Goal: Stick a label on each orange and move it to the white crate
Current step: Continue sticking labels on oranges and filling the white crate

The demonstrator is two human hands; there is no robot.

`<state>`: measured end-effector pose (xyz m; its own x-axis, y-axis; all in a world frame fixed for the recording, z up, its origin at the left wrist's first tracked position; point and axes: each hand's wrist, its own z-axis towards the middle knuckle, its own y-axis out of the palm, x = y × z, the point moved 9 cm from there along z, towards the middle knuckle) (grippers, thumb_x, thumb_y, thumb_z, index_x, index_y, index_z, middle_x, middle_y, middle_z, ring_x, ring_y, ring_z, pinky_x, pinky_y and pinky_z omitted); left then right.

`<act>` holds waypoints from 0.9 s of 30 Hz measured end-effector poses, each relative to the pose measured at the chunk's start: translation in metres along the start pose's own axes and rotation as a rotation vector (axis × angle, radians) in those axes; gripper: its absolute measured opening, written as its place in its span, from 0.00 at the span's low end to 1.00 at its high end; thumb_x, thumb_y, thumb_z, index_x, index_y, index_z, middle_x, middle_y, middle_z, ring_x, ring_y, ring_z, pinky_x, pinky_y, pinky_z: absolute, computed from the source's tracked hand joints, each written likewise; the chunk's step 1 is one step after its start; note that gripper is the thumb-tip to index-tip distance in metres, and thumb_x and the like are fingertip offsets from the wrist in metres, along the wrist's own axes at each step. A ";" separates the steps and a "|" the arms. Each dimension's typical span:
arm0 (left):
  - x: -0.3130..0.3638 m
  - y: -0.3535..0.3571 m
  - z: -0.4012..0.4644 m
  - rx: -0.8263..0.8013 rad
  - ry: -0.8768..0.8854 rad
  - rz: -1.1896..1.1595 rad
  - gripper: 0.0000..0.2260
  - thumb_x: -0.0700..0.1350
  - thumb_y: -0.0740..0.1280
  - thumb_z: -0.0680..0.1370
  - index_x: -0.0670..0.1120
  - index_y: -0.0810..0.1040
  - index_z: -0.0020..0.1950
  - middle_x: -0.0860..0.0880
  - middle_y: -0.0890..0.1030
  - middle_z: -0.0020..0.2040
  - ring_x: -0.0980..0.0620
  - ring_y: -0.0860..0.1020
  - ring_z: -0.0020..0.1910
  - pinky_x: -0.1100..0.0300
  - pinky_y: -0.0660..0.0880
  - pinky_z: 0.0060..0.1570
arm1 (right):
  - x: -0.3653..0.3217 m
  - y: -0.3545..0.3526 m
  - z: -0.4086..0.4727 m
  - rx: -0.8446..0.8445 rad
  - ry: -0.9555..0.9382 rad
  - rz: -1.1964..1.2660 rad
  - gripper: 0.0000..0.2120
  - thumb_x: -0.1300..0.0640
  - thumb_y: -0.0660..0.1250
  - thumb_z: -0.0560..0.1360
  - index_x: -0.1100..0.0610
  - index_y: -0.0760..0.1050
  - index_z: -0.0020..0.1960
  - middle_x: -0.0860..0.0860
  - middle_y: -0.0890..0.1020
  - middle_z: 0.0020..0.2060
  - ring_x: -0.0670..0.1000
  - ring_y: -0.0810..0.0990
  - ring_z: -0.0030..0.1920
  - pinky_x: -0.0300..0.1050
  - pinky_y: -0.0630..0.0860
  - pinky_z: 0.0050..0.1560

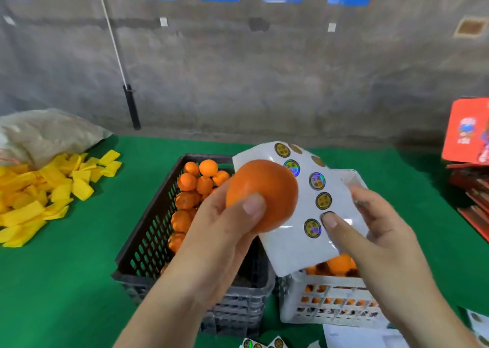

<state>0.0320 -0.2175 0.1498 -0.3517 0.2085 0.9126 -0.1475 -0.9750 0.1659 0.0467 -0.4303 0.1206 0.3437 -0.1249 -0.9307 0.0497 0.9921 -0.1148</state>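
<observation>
My left hand [222, 231] grips a large orange [264, 191] above the black crate [148, 244], thumb across its front. My right hand [370, 231] holds a white label sheet [293, 244] with several round gold stickers, above the white crate [328, 305]. Its thumb tip presses on one sticker [328, 215] near the sheet's middle. The sheet lies just behind and to the right of the orange, touching it. The black crate holds several oranges [195, 186]. A few oranges [338, 265] show inside the white crate under the sheet.
A green cloth [66, 281] covers the table. Yellow foam sleeves [39, 191] are piled at the left beside a sack [45, 133]. Red boxes [468, 146] are stacked at the right edge. More label strips [264, 343] and a paper [354, 337] lie at the front.
</observation>
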 end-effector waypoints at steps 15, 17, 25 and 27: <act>0.146 0.080 0.030 -0.349 0.298 0.203 0.26 0.58 0.81 0.69 0.53 0.78 0.64 0.51 0.84 0.57 0.49 0.86 0.52 0.62 0.80 0.43 | -0.250 -0.028 0.041 -0.054 -0.775 -0.506 0.08 0.53 0.72 0.77 0.44 0.86 0.54 0.42 0.86 0.42 0.47 0.85 0.46 0.39 0.80 0.43; 0.163 0.081 0.035 -0.316 0.355 0.284 0.25 0.54 0.79 0.67 0.59 0.79 0.63 0.55 0.84 0.57 0.52 0.86 0.53 0.64 0.81 0.41 | -0.266 -0.031 0.041 -0.025 -0.809 -0.553 0.07 0.52 0.71 0.77 0.45 0.86 0.52 0.41 0.86 0.42 0.44 0.85 0.45 0.38 0.80 0.42; 0.192 0.095 0.038 -0.310 0.454 0.224 0.23 0.55 0.77 0.67 0.62 0.80 0.61 0.55 0.85 0.55 0.51 0.86 0.52 0.64 0.80 0.40 | -0.299 -0.037 0.036 -0.056 -0.847 -0.661 0.09 0.45 0.71 0.80 0.47 0.87 0.53 0.40 0.87 0.42 0.43 0.87 0.43 0.42 0.82 0.42; 0.192 0.097 0.037 -0.309 0.461 0.194 0.22 0.55 0.77 0.67 0.63 0.80 0.60 0.55 0.85 0.56 0.51 0.86 0.53 0.63 0.81 0.40 | -0.299 -0.037 0.034 -0.078 -0.830 -0.633 0.08 0.46 0.69 0.81 0.45 0.87 0.52 0.40 0.88 0.41 0.43 0.87 0.42 0.43 0.81 0.40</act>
<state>-0.0158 -0.2747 0.3554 -0.7545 0.1077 0.6473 -0.2788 -0.9456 -0.1677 -0.0256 -0.4295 0.4149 0.8133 -0.5578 -0.1657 0.3947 0.7381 -0.5472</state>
